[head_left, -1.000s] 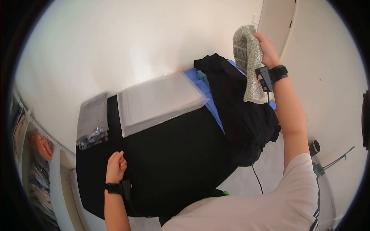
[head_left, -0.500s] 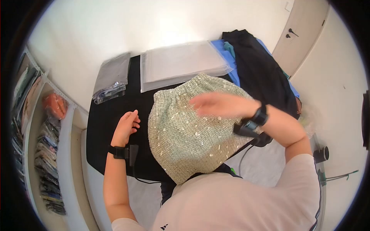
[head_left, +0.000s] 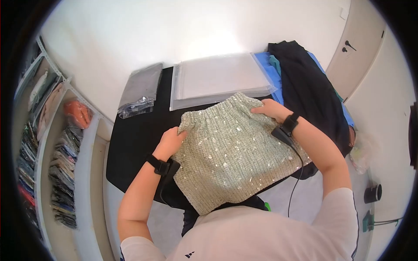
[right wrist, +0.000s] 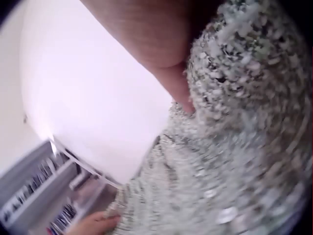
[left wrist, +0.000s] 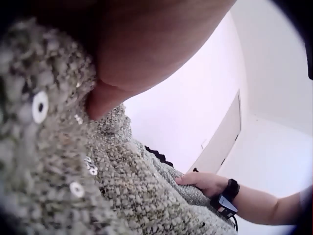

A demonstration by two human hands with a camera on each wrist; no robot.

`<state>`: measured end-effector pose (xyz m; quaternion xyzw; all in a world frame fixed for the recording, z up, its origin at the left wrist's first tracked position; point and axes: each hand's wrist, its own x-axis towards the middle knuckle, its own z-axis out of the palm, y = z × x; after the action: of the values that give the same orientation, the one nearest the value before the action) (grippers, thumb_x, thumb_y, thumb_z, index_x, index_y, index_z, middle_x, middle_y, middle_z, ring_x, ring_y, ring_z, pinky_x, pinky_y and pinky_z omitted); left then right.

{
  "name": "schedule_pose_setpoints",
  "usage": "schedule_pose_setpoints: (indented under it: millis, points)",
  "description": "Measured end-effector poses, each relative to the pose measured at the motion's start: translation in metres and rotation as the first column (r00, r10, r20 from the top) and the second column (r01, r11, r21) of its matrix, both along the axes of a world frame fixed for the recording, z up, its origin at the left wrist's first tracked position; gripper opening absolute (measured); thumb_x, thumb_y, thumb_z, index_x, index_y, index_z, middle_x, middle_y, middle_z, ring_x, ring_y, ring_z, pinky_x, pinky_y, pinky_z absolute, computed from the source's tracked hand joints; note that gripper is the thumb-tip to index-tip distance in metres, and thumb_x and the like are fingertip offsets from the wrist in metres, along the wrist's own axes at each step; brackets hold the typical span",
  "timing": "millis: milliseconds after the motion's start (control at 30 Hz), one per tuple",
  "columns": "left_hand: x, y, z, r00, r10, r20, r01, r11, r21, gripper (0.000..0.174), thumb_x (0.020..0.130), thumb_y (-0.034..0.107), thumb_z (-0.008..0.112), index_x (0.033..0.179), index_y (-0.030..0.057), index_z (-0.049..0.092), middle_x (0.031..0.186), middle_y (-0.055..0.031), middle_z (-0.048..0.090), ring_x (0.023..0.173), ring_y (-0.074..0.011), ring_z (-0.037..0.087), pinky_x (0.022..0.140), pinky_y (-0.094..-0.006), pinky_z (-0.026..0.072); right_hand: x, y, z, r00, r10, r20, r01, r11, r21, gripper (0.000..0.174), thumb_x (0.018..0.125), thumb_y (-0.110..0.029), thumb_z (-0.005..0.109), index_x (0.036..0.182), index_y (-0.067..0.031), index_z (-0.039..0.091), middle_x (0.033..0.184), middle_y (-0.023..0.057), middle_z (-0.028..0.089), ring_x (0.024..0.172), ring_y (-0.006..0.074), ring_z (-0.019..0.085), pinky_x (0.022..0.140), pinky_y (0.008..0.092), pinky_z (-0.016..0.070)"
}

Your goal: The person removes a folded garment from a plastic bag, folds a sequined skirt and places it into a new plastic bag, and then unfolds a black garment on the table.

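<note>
A pale green, sequined knit skirt [head_left: 230, 152] with a gathered waistband lies spread at the near side of the black table. At the waistband's left corner my left hand [head_left: 169, 142] pinches the fabric, thumb on top. My right hand [head_left: 273, 109] grips the waistband's right end. Close up in the left wrist view, the knit [left wrist: 132, 181] fills the lower left, with my right hand [left wrist: 203, 182] on the far end. In the right wrist view the fabric [right wrist: 234, 147] runs down to my left hand [right wrist: 93, 224]. Fingers beneath the cloth are hidden.
Clear plastic bags [head_left: 222, 76] lie stacked at the back of the black table [head_left: 126, 152]. Left of them is a grey packaged garment [head_left: 141, 87]; on the right, black clothing [head_left: 307, 87] covers blue cloth [head_left: 272, 76]. Shelves [head_left: 65, 174] with bagged clothes stand at left.
The skirt, first held up folded at the right by my right hand, came down spread over the table. My left hand moved right onto its waistband; my right hand went to the other end.
</note>
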<state>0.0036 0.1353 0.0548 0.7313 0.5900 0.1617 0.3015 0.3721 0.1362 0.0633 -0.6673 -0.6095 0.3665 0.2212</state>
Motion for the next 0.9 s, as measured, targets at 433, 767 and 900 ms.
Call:
schedule_pose_setpoints:
  millis: [433,767,900]
  points:
    - [0.002,0.083,0.129,0.876,-0.015,0.483,0.037,0.999,-0.037,0.03,0.092,0.019,0.051,0.112,-0.0019,0.057,0.103,-0.0079,0.064,0.091,-0.0141,0.059,0.081,-0.0297,0.0457,0.003,0.001,0.109,0.444,0.069,-0.893,-0.04,0.998,0.057,0.035,0.09,-0.014,0.053,0.123,-0.0012,0.049,0.113,0.0113,0.059,0.098,0.0212,0.061,0.082,0.0361,0.0515]
    - [-0.012,0.133,0.024,0.994,-0.022,-0.108,0.053,0.955,0.292,0.052,0.077,0.031,0.066,0.112,-0.0055,0.055,0.106,-0.0226,0.061,0.098,-0.0336,0.058,0.082,-0.0374,0.0454,0.064,0.039,0.003,0.994,-0.104,-0.043,0.111,0.975,0.194,0.063,0.077,-0.034,0.07,0.122,0.0041,0.049,0.111,0.0183,0.059,0.098,0.0247,0.058,0.084,0.0332,0.0452]
    - [-0.071,0.029,0.027,0.988,-0.039,0.148,-0.003,0.961,0.278,0.032,0.083,0.018,0.064,0.109,-0.0007,0.057,0.092,-0.0134,0.064,0.082,-0.0189,0.061,0.074,-0.0298,0.048,0.073,-0.084,0.056,0.988,-0.096,-0.12,0.123,0.963,0.239,0.038,0.084,-0.022,0.064,0.112,0.0036,0.055,0.097,0.0102,0.063,0.089,0.0161,0.059,0.081,0.028,0.0459]
